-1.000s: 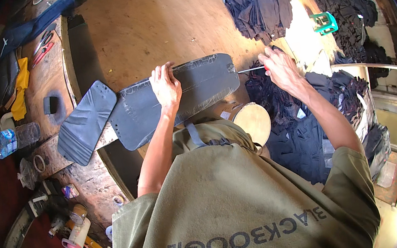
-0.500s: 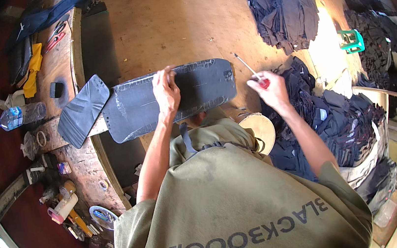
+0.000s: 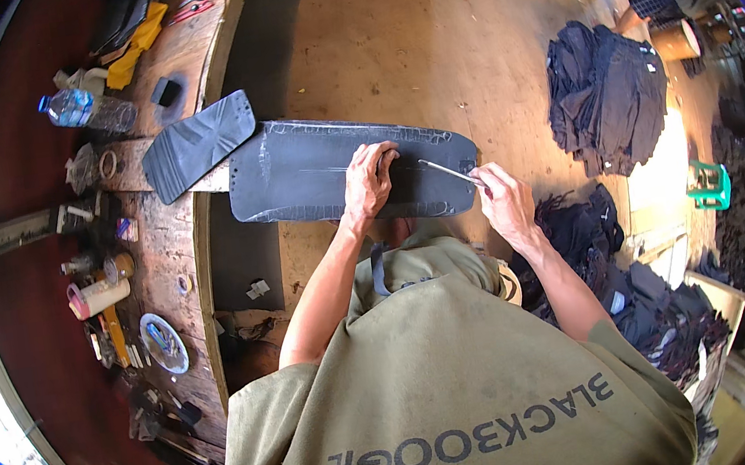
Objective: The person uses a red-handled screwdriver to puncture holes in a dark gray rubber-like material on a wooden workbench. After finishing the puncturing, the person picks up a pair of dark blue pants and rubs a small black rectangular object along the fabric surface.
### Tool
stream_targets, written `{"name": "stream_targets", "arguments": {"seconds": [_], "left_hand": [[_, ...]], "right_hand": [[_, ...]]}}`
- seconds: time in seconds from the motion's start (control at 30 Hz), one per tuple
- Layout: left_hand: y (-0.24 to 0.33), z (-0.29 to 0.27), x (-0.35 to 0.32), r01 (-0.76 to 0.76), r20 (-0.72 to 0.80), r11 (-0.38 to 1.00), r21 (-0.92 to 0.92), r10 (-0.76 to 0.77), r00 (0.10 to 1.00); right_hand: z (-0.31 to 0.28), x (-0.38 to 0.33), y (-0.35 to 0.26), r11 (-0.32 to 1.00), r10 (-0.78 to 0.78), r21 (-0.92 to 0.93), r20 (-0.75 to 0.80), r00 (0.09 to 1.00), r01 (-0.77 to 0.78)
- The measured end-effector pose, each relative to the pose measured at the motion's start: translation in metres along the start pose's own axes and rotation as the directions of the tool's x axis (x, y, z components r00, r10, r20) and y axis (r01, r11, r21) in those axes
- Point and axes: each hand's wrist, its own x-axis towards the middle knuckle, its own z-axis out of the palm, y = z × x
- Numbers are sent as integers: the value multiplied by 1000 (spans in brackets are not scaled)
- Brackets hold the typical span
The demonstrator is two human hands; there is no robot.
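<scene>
The board [image 3: 305,174] lies lengthwise left to right, left end near the counter [image 3: 172,252]. The left hand [image 3: 370,182] curls on it near the middle, any grip unclear; the right hand [image 3: 508,205], by its right end, pinches a rod [image 3: 445,169].

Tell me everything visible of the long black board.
The long black board is flat and matte, with rounded corners; its material is unclear. Pale scuffs line its long edges, a faint line runs lengthwise, and small holes dot its left end. It lies crosswise before the person, beside a ridged black piece. The left hand rests on it; the right hand holds a metal rod over its right end.
</scene>
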Motion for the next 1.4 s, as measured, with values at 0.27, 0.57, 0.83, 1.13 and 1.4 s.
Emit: {"name": "stream_targets", "arguments": {"seconds": [0.27,0.57,0.83,1.13,1.4], "left_hand": [[34,-11,-12,645,502,-19,-764,-645,576],[26,-31,-56,277,546,-484,-830,-600,585],[-12,-58,-102,538,-75,291,-791,-919,387],[-63,-88,-130,653,-301,342,-675,-937,179],[-3,-90,-117,761,394,-51,-647,-877,275]], "right_hand": [[18,44,-66,899,-2,436,58,998,-24],[45,62,-140,922,-375,231,337,864,310],[69,124,-88,959,-263,148,133,956,243],[63,168,-39,985,94,56,625,775,-165],[-16,186,11,971,79,47,861,502,-233]]}}
